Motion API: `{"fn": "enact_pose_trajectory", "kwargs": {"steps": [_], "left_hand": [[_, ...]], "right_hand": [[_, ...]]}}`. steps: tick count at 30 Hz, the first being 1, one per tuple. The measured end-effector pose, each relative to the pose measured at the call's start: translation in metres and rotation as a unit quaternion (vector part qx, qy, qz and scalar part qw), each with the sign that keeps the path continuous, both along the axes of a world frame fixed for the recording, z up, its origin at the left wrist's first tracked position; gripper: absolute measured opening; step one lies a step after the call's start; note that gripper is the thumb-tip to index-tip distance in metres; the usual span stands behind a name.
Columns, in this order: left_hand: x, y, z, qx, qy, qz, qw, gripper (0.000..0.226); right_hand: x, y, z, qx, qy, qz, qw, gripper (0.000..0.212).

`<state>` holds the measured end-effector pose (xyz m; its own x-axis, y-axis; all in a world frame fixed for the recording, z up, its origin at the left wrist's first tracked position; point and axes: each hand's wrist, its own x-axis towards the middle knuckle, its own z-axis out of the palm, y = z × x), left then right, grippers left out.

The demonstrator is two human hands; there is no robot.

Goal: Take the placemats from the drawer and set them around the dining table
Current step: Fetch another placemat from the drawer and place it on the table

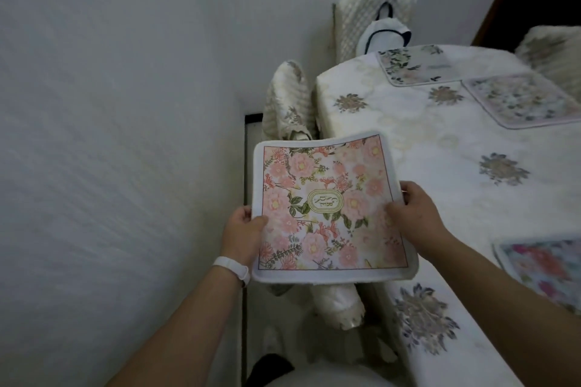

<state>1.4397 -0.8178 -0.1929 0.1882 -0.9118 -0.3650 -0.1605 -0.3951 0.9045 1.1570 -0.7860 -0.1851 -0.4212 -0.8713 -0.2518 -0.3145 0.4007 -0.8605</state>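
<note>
A pink floral placemat [330,207] with a white border is held in the air over the left edge of the dining table [424,141]. My left hand [240,234] grips its left edge, thumb on top. My right hand [412,214] pinches its right edge. Three other placemats lie on the white flowered tablecloth: one at the far end [412,64], one at the far right [522,100], one at the near right edge of the view [547,267].
A white wall [125,135] stands close on the left, leaving a narrow gap beside the table. Covered chairs are tucked in along the table's left side [289,104] and far end [355,22]. Another chair back [556,50] shows at far right.
</note>
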Motion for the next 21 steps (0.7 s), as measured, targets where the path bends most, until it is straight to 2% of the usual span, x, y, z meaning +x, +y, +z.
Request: {"fn": "enact_pose_trajectory", "kwargs": {"steps": [9, 12, 21], "left_hand": [[-0.056, -0.12, -0.018, -0.001, -0.021, -0.165, 0.986, 0.007], [-0.069, -0.162, -0.026, 0.002, -0.003, -0.214, 0.977, 0.01], [-0.104, -0.258, -0.037, 0.06, 0.032, -0.366, 0.928, 0.007]], "right_hand": [[-0.023, -0.023, -0.026, 0.054, -0.018, -0.198, 0.979, 0.027], [-0.018, -0.038, -0.033, 0.073, -0.019, -0.254, 0.964, 0.027], [0.015, -0.057, -0.025, 0.072, -0.042, -0.388, 0.918, 0.027]]}}
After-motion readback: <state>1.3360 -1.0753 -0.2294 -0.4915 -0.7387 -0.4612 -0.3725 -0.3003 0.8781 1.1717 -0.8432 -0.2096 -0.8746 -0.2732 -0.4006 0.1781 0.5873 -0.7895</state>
